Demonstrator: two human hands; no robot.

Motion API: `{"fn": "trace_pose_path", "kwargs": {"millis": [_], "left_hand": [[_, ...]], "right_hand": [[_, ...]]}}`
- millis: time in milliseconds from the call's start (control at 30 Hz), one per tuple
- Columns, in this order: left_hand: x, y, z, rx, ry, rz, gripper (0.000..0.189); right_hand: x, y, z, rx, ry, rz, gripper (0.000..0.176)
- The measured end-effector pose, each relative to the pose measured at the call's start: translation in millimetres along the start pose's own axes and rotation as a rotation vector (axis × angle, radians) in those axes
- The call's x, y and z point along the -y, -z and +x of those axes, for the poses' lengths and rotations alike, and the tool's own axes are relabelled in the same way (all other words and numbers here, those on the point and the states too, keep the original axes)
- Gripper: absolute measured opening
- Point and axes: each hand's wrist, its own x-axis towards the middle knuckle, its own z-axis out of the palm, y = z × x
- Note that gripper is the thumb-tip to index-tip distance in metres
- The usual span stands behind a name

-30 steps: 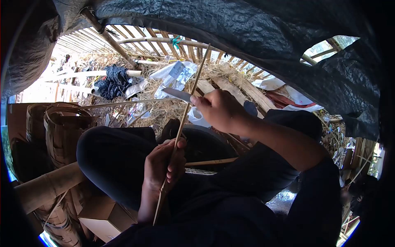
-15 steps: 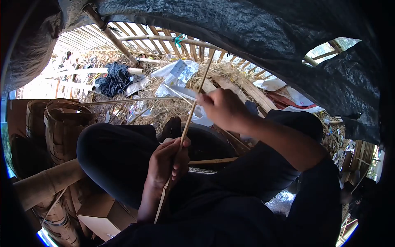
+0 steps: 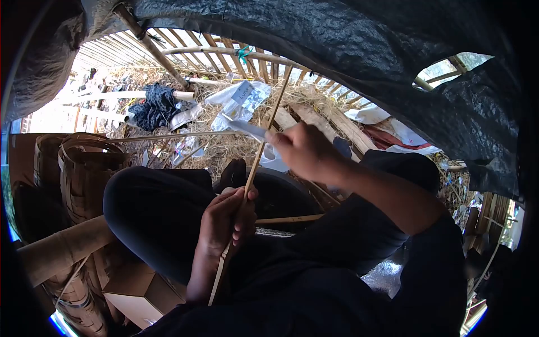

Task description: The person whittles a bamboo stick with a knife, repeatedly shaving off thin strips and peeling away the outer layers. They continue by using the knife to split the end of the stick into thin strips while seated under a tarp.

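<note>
My left hand (image 3: 229, 219) is closed round a long thin bamboo strip (image 3: 255, 163), which slants from my lap up towards the slatted fence. My right hand (image 3: 300, 147) is closed on a knife, its handle hidden in the fingers. The knife's blade (image 3: 247, 128) points to the left and lies across the strip, above my left hand. Both hands are over my crossed legs.
Woven bamboo baskets (image 3: 92, 174) stand at the left, near a thick bamboo pole (image 3: 67, 250) and a cardboard box (image 3: 135, 295). Dark cloth (image 3: 157, 106), plastic (image 3: 241, 98) and straw litter the ground ahead. A black tarp (image 3: 359, 50) hangs overhead.
The knife blade has tilted and shifted slightly along the strip, with my right hand a little lower. My left hand has moved slightly left and still grips the strip.
</note>
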Motion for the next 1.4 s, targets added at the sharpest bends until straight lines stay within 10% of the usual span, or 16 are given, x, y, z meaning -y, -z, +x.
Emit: {"fn": "trace_pose_path", "kwargs": {"millis": [700,767,933,1033,1167,1267,1400], "left_hand": [[-1.7,5.9,-2.3,0.053,0.001,-0.097,0.023],[0.5,7.5,-2.6,0.065,0.009,-0.115,0.023],[-2.5,6.3,-9.7,0.035,-0.014,-0.066,0.024],[-0.3,7.8,-7.1,0.087,-0.015,-0.083,0.024],[-1.5,6.7,-6.7,0.045,-0.025,-0.035,0.025],[1.3,6.0,-7.8,0.046,-0.01,-0.043,0.025],[-1.8,5.0,-10.3,0.018,-0.023,-0.017,0.025]], "right_hand": [[13.7,-17.2,-21.5,-0.036,0.162,0.156,0.056],[18.4,5.9,-9.7,0.054,-0.111,0.081,0.056],[17.8,-17.3,-26.6,-0.01,0.123,0.052,0.055],[4.7,2.5,-7.1,0.016,-0.069,0.056,0.054],[7.5,-32.8,-32.3,-0.003,0.219,0.102,0.054],[9.6,-1.3,-15.0,-0.006,-0.082,0.043,0.053],[13.1,-30.9,-34.6,-0.03,0.141,0.051,0.053]]}}
